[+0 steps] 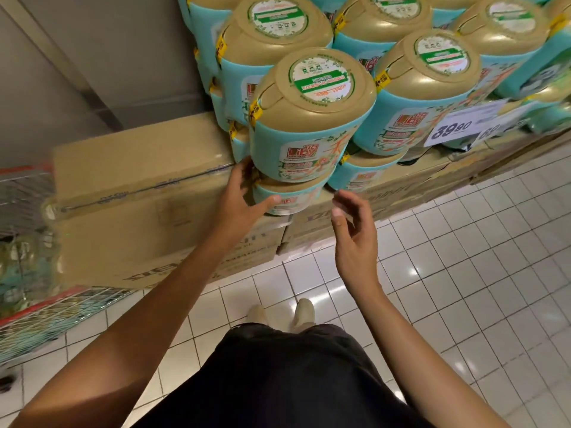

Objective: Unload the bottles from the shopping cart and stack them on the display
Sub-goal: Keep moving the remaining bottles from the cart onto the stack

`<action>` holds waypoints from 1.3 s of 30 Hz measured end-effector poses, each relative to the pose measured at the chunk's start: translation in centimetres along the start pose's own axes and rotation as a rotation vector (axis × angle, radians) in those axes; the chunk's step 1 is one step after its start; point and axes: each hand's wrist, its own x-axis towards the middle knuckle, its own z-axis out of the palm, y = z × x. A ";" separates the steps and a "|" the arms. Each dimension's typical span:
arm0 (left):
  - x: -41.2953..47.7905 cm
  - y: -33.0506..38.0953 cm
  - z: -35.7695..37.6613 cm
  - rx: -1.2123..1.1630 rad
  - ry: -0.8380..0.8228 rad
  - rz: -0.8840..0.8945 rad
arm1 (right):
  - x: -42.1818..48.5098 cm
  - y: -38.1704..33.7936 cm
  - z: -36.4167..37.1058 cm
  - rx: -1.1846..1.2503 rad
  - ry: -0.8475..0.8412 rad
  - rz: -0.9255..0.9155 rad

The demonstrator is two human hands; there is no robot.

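Left hand (244, 193) wide open, flat against the left side of the front stack: fingertips (246, 165) by the bottom of the top bottle (309, 118), thumb on the lower bottle (287, 200). Right hand (352, 233) loose and open, holding nothing, near the right of the lower bottle, not touching. Both bottles teal with tan lids, on cardboard boxes (139, 196), among more bottles (426, 72). Shopping cart (34, 307) at far left. Price tag (460, 122) at right.
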 end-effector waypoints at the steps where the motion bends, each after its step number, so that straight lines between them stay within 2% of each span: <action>1: -0.6 0.1 -0.3 0.012 0.004 0.000 | -0.9 0.3 -0.1 -0.010 0.001 0.023; 9: -8.9 -0.5 -2.5 0.094 0.118 -0.057 | -5.3 1.0 -2.0 0.011 -0.050 0.130; 19: -22.9 -1.2 -0.7 0.009 0.304 -0.097 | -8.8 0.5 -6.2 0.073 -0.293 0.115; 30: -41.6 -2.9 6.0 -0.055 0.585 -0.194 | -17.8 1.7 -10.0 0.125 -0.742 0.162; 39: -57.2 -7.3 4.5 -0.112 0.917 -0.320 | -26.7 -0.3 -3.7 0.114 -1.056 0.173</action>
